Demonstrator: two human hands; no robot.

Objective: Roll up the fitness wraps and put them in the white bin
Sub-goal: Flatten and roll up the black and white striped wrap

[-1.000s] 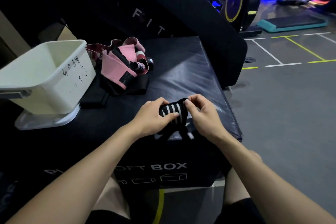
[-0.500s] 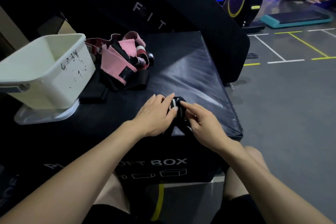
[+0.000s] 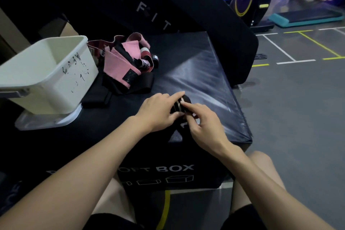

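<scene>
One black wrap with white stripes [image 3: 180, 105] is mid-roll near the front edge of the black soft plyo box [image 3: 205, 73] that serves here as the tabletop. The left hand [image 3: 158, 112] is clamped on the roll from the left, index finger stretched over its top and thumb tucked underneath. The right hand [image 3: 203, 123] pinches the wrap from the near side with curled fingers, seemingly pressing the loose tail down. The tail end [image 3: 175, 137] hangs dark over the box's front edge, so this roll looks nearly closed but not yet finished.

The white bin [image 3: 46, 73] stands at the left of the box on a clear lid or tray [image 3: 46, 121]; only part of its inside wall shows, and no wrap can be seen in it, though its floor is hidden. Just beside the bin lies a loose heap of pink and black wraps [image 3: 123, 65], all unrolled. By this look the task is in its early part: one roll close to done, none visibly binned, a pile left to go
</scene>
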